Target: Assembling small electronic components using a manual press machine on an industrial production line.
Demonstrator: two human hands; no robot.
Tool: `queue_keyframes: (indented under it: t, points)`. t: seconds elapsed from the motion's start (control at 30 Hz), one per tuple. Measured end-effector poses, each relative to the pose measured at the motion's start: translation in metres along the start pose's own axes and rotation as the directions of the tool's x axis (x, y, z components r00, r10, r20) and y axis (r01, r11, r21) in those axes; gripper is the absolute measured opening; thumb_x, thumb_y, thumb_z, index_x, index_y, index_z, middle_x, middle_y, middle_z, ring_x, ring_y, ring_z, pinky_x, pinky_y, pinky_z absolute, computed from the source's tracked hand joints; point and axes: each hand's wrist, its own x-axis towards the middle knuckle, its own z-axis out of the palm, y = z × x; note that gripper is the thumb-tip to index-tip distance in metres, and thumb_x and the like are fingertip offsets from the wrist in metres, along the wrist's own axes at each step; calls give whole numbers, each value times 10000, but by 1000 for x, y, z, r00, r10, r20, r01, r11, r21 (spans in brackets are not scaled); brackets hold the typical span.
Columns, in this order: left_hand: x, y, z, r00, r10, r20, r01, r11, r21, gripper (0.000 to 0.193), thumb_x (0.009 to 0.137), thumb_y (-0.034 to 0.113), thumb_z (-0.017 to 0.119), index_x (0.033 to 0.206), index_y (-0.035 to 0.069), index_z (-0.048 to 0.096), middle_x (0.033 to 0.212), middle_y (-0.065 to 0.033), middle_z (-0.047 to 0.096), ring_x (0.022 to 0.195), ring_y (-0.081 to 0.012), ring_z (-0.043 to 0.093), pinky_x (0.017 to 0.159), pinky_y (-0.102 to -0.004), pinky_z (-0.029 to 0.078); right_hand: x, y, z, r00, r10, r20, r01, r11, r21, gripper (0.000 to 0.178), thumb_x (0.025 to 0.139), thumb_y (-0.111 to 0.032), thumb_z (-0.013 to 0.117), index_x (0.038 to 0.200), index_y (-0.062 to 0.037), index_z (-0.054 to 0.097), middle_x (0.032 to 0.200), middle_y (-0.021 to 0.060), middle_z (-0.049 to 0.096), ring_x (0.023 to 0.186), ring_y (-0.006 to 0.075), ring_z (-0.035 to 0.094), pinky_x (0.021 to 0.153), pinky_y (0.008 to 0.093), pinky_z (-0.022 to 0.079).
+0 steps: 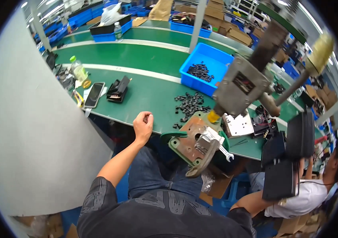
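Note:
My left hand (142,125) is at the near edge of the green table, its fingers curled closed. Whatever lies inside them, if anything, is hidden. To its right, a pile of small black parts (192,105) is spread on the table beside a bench press (242,81) with a rusty base plate (190,137). On that base rest a metal vise-like block (208,142) and a wrench (226,152). My right forearm (252,201) reaches right and passes behind a black boxy panel (279,180), which hides my right hand. More black panels (300,135) stand just above it.
A blue bin (208,59) with black parts stands behind the pile. A phone (94,95), a black open case (118,89) and a bottle (77,69) lie at the left. A white tray (238,123) is behind the press. A person in white (308,196) sits close on the right.

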Motion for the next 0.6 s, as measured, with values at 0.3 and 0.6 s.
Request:
queue_keyframes:
  t: [0.3, 0.6]
  points:
    - [-19, 0, -39, 986, -152, 66, 163, 964, -212, 82, 861, 53, 614, 878, -8, 665, 702, -13, 594, 552, -87, 462, 523, -219, 390, 44, -52, 167, 987, -160, -20, 143, 926, -349, 446, 836, -108, 581, 1259, 34, 581, 1142, 138, 652, 951, 199, 604, 873, 281, 440]
    - [-52, -35, -80, 928, -372, -14, 349, 881, -320, 86, 851, 62, 622, 856, -8, 671, 666, -16, 593, 518, -87, 469, 494, -230, 392, 168, 106, 336, 775, 178, 606, 503, 405, -763, 394, 695, 1, 553, 1084, 8, 615, 990, 173, 676, 837, 398, 626, 757, 421, 493]
